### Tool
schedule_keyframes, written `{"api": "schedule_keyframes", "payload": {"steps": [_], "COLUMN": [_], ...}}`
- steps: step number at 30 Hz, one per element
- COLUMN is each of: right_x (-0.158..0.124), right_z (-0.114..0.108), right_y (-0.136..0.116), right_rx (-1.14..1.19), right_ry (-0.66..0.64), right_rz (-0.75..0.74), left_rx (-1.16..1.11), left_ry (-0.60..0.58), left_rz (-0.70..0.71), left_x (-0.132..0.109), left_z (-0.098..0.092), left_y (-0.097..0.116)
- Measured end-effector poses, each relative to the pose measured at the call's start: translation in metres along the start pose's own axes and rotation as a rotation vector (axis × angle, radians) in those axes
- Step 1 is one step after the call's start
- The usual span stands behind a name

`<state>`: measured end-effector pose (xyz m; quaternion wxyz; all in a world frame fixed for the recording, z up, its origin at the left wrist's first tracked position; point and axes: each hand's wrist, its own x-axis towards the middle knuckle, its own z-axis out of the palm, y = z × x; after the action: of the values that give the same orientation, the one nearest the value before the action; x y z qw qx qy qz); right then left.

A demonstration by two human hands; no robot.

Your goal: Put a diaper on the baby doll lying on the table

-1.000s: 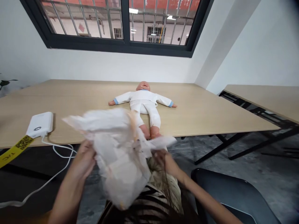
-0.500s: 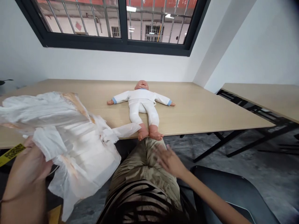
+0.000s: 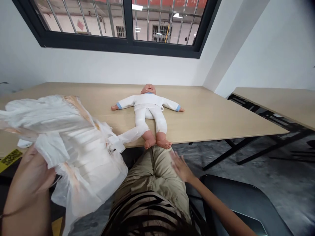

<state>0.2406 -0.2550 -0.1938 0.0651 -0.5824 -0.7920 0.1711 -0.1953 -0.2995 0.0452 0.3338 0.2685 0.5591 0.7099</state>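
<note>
The crumpled white disposable diaper [image 3: 73, 137] is held up at the left side, in front of the near edge of the light wooden table [image 3: 209, 118]. It is gripped from below by the left hand [image 3: 31, 173], whose fingers are closed on it. The right hand [image 3: 180, 165] is spread flat with nothing in it, just above the khaki trouser leg [image 3: 152, 173]. The baby doll in white clothing [image 3: 149, 109] is laid on its back on the table, with its feet at the near edge.

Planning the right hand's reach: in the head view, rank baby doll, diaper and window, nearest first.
1. Baby doll: feet just ahead of the right hand, at the table edge.
2. Diaper: to the left, in the left hand.
3. Window: on the far wall.
</note>
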Motion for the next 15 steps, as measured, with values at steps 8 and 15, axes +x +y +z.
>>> {"api": "schedule_keyframes", "payload": {"steps": [8, 15], "right_x": [0.021, -0.006], "right_z": [-0.034, -0.072], "right_y": [0.05, -0.037], "right_rx": [-0.118, 0.391], "right_ry": [0.076, 0.132], "right_rz": [0.31, 0.001], "left_rx": [-0.091, -0.113], "left_ry": [-0.069, -0.228], "left_rz": [-0.026, -0.194], "left_x": [-0.003, 0.014], "left_z": [0.006, 0.01], "left_y": [-0.002, -0.024]}}
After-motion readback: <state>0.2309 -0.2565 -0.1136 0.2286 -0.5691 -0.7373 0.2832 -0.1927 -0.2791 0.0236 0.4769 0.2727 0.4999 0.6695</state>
